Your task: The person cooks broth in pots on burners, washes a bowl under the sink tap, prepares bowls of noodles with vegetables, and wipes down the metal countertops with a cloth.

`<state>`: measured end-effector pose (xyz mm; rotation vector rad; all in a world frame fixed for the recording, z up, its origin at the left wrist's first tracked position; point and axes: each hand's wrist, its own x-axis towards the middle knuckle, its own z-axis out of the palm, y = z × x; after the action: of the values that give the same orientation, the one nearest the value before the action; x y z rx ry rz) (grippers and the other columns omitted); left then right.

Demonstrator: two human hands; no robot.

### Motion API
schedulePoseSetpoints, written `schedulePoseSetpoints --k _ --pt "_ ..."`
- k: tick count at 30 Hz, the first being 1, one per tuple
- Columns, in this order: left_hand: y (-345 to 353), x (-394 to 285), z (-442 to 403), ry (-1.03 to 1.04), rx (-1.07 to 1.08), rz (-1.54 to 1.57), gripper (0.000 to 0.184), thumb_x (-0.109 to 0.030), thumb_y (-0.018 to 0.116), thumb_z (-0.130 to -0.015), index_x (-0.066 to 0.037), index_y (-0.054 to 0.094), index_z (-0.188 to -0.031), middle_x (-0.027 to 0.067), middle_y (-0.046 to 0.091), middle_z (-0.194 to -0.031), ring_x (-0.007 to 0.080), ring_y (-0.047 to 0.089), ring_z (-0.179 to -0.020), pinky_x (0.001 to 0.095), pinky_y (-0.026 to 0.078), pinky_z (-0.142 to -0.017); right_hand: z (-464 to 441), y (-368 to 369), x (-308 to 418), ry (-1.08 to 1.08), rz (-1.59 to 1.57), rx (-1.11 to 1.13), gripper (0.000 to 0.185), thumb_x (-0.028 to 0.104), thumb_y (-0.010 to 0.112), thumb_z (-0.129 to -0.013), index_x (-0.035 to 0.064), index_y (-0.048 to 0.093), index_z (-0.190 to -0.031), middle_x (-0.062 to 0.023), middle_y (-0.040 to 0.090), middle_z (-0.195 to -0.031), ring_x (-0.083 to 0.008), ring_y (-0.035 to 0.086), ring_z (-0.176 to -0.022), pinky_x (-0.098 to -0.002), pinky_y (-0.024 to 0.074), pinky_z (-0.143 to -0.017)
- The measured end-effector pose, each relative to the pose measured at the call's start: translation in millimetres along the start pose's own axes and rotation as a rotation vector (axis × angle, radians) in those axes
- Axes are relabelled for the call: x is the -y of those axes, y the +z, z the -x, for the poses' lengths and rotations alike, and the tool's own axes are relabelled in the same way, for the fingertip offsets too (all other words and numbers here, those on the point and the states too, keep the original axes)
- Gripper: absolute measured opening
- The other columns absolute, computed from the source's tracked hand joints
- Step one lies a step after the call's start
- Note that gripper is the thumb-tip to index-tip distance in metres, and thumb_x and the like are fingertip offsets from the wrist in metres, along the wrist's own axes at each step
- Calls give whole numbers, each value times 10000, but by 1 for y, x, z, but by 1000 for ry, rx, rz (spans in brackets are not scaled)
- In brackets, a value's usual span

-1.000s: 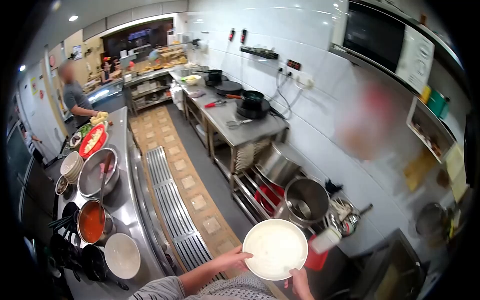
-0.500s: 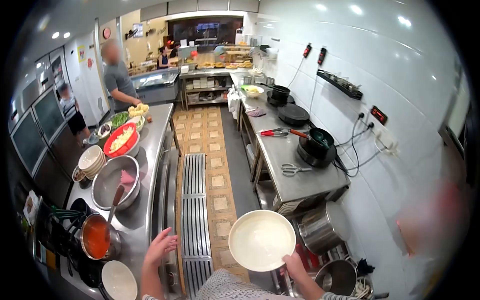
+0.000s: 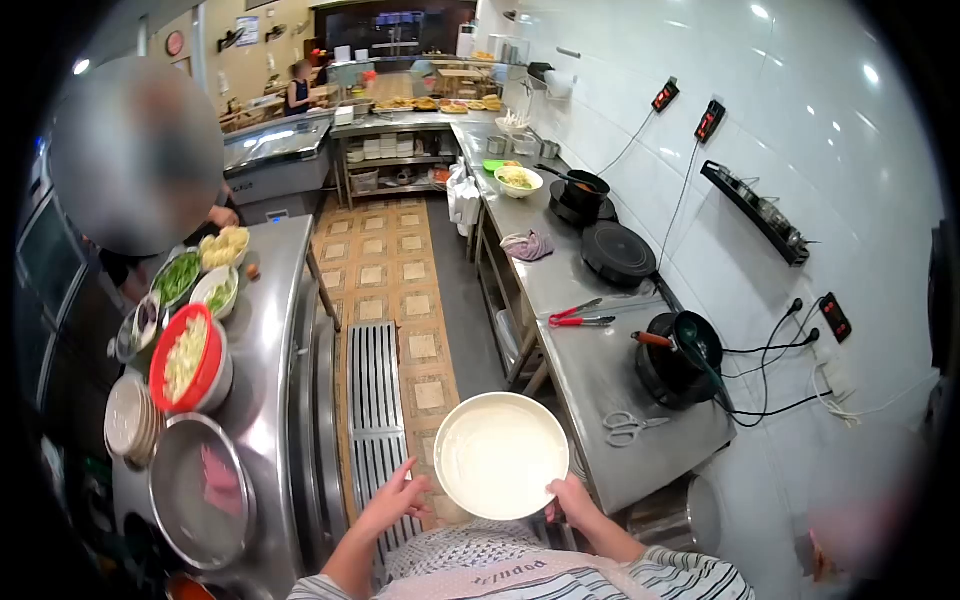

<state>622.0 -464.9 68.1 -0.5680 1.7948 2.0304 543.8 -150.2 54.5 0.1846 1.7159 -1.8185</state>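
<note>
A wide cream-coloured bowl is in front of my body, over the aisle, with its inside facing me. My right hand grips its lower right rim, thumb on the inner side. Just left of the bowl is my left hand, fingers spread and holding nothing; a small gap seems to separate it from the rim. Inside the bowl I see only its pale, shiny surface.
On the left steel table stand a steel basin with a pink cloth, stacked bowls and a red colander of chopped food. Tongs, scissors and a pot occupy the right counter. A person stands left.
My view has moved forward along the aisle. The left hand has come closer to the bowl, which stays in my right hand. The pot of orange sauce has mostly left the view at bottom left.
</note>
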Motion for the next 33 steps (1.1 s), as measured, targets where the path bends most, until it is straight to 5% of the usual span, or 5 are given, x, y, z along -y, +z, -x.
schedulePoseSetpoints --k 11,17,21,24,33 --pt "-65 -172 -273 6 0 288 750 19 462 -717 -94 128 -1379 229 458 -1204 300 634 -902 361 600 -629 -309 34 162 -82 61 126 354 90 426 -786 -30 431 -1118 -102 546 -687 -148 516 -435 -257 446 -389" --pt "-97 -269 -404 -12 -111 346 770 53 436 -621 -78 234 -1353 223 506 -1144 315 652 -802 343 601 -546 -466 5 246 40 67 246 446 393 403 -949 4 445 -1163 -67 555 -660 -139 561 -509 -250 466 -439" --pt "-124 -321 -498 -23 -155 308 716 22 442 -635 -75 284 -1327 193 539 -1092 299 652 -806 359 602 -583 -596 -56 255 -216 149 -160 520 383 457 -922 4 430 -1276 -155 579 -985 -207 604 -811 -348 500 -675" --pt "-147 -361 -572 -55 -144 315 682 21 447 -642 -70 311 -1304 164 566 -1019 253 651 -761 332 595 -541 -666 -87 266 -490 981 -698 560 384 530 -866 28 429 -1287 -241 469 -1200 -346 498 -1051 -470 397 -897" --pt "-208 -512 -791 -20 32 141 635 2 453 -664 -79 338 -1284 127 566 -993 228 632 -731 363 586 -565 -838 -82 290 76 1040 -1230 699 534 540 -791 162 371 -1357 -261 120 -1443 -460 125 -1310 -598 139 -1029"
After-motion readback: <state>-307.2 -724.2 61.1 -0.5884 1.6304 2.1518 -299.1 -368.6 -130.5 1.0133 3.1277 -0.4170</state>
